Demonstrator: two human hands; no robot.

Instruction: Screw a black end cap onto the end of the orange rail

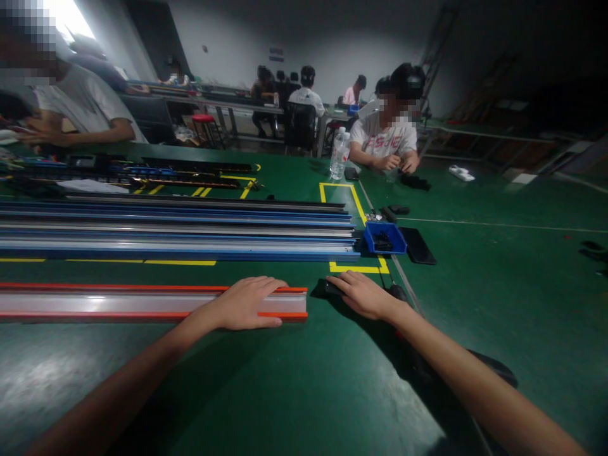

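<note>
A long silver rail with orange edges point(118, 303) lies flat on the green table, running off to the left. My left hand point(249, 304) rests palm down on its right end, fingers spread over the rail. My right hand point(363, 294) lies just past that end, its fingers over a small dark part point(332, 288) on the table surface. Whether the fingers grip that part is hard to tell.
A stack of long blue and silver rails point(175, 231) lies behind the orange one. A blue bin of dark parts point(384, 237) and a black pad point(418, 246) sit to the right. A water bottle point(339, 154) stands farther back. People sit around the tables.
</note>
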